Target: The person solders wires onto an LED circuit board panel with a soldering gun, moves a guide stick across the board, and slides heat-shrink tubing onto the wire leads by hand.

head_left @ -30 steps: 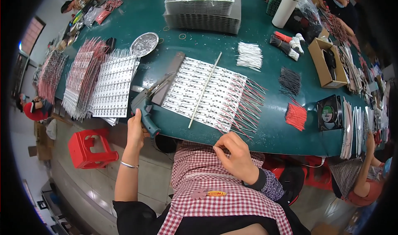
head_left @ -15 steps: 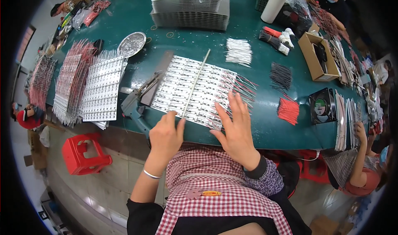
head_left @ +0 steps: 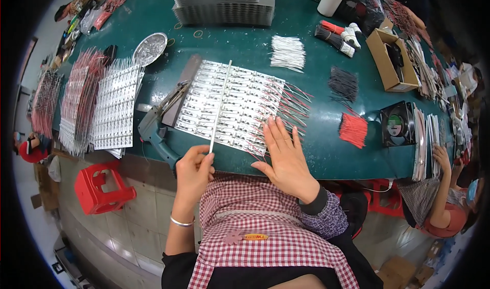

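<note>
The left hand (head_left: 195, 169) pinches the near end of a pale rod (head_left: 220, 105) between thumb and curled fingers, just past the near edge of the white circuit-board sheet (head_left: 244, 105). Its forearm reaches nearly straight up from the lower edge. The right hand (head_left: 287, 161) is open and palm down, fingers extended close together and thumb out to the side, gripping nothing. It lies over the sheet's near right corner; whether the fingertips press on the board or only on the wires is hard to judge.

The sheet lies on the green table in front of the person, the rod running across it from near to far edge. Red and dark wires (head_left: 293, 103) stick out along the sheet's right side, so that part looks wired; the columns left of the rod show none.

Left of the sheet, a grey bar (head_left: 182, 91) runs along its edge and a teal-handled soldering tool (head_left: 165, 145) rests unheld. Farther left lean wired panels (head_left: 84, 92). Right of the sheet are loose piles of white wires (head_left: 287, 53), black wires (head_left: 343, 84) and red wires (head_left: 352, 130). Beyond its far edge stands a stack of panels (head_left: 222, 14), with no wires visible on it.
</note>
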Available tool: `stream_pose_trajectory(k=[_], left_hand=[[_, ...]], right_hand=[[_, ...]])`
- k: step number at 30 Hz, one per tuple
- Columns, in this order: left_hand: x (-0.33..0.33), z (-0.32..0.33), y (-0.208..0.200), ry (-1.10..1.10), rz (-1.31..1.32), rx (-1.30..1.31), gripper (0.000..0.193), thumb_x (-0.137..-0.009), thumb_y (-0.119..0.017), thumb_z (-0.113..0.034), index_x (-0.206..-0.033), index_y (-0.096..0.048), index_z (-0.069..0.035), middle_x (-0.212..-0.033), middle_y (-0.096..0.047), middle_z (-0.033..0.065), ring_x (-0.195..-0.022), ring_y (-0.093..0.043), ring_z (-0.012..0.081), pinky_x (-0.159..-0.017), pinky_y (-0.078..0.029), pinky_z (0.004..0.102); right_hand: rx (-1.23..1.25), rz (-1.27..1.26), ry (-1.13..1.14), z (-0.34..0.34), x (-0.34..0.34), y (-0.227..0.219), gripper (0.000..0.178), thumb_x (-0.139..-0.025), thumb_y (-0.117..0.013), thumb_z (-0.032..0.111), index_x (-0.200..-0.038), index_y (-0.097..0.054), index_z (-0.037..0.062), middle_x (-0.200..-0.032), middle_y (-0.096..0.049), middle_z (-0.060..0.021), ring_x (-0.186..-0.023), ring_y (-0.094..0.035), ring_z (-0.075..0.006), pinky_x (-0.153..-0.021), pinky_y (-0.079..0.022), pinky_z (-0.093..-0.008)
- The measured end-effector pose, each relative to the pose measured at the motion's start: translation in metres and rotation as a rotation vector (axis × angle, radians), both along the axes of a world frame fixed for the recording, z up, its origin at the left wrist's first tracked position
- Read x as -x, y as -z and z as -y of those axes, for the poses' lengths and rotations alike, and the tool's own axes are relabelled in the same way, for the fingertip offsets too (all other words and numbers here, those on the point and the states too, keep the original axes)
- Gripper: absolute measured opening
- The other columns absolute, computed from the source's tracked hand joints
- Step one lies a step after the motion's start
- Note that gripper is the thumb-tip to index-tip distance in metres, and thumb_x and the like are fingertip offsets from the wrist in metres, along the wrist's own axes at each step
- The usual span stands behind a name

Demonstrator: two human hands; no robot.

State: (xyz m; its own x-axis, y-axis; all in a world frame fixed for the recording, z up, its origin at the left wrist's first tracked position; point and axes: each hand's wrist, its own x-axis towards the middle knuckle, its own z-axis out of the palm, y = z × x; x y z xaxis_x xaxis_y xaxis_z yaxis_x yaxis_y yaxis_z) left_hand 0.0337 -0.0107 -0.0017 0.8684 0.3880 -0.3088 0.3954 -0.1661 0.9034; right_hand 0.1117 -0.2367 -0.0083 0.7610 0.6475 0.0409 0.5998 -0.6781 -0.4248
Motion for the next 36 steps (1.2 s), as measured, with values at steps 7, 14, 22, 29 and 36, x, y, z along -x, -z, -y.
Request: stream_pose_trajectory(k=[7,14,22,29,36], left_hand=[[0.108,-0.005,-0.005,-0.150,-0.013,0.212,0.008,-0.095,-0.054,0.002,-0.103,-0.052,0.001,-0.076,-0.062,0.0051,-0.061,-0.056,0.0071,-0.054,-0.046,0.0204],[0.186,0.015,0.002,-0.198,-0.169,0.262,0.009,-0.095,-0.053,0.003,-0.104,-0.052,0.000,-0.078,-0.061,0.0019,-0.064,-0.054,0.0056,-0.056,-0.043,0.0196],[0.197,0.022,0.015,-0.226,-0.155,0.260,0.011,-0.095,-0.055,0.001,-0.106,-0.053,0.000,-0.080,-0.063,0.0016,-0.068,-0.053,0.0038,-0.059,-0.041,0.0183],[0.195,0.016,-0.010,-0.246,-0.098,0.385,0.011,-0.095,-0.057,-0.002,-0.105,-0.056,0.002,-0.068,-0.060,0.0004,-0.052,-0.050,0.0047,-0.047,-0.036,0.0197],[0.198,0.018,-0.009,-0.285,-0.120,0.369,0.012,-0.095,-0.057,-0.002,-0.106,-0.057,0.004,-0.067,-0.059,0.0004,-0.052,-0.049,0.0054,-0.047,-0.037,0.0200]], right_hand=[[-0.102,0.058,-0.020,-0.006,-0.011,-0.029,0.079,-0.090,-0.061,0.041,-0.147,-0.031,-0.0045,-0.155,-0.026,-0.0230,-0.146,-0.019,-0.0387,-0.117,-0.014,-0.0552],[-0.040,0.110,-0.027,-0.023,-0.017,0.007,0.078,-0.092,-0.058,0.044,-0.143,-0.034,-0.0097,-0.153,-0.028,-0.0278,-0.146,-0.022,-0.0383,-0.117,-0.015,-0.0539],[-0.042,0.119,-0.016,-0.025,-0.009,0.014,0.078,-0.091,-0.059,0.043,-0.142,-0.034,-0.0096,-0.154,-0.027,-0.0275,-0.146,-0.022,-0.0378,-0.116,-0.018,-0.0541],[-0.059,0.141,0.003,-0.023,-0.006,0.020,0.078,-0.090,-0.062,0.041,-0.143,-0.034,-0.0089,-0.154,-0.028,-0.0261,-0.145,-0.024,-0.0366,-0.116,-0.019,-0.0547],[-0.058,0.159,0.013,-0.024,-0.006,0.020,0.078,-0.089,-0.063,0.040,-0.143,-0.034,-0.0083,-0.153,-0.029,-0.0255,-0.145,-0.025,-0.0363,-0.116,-0.019,-0.0547]])
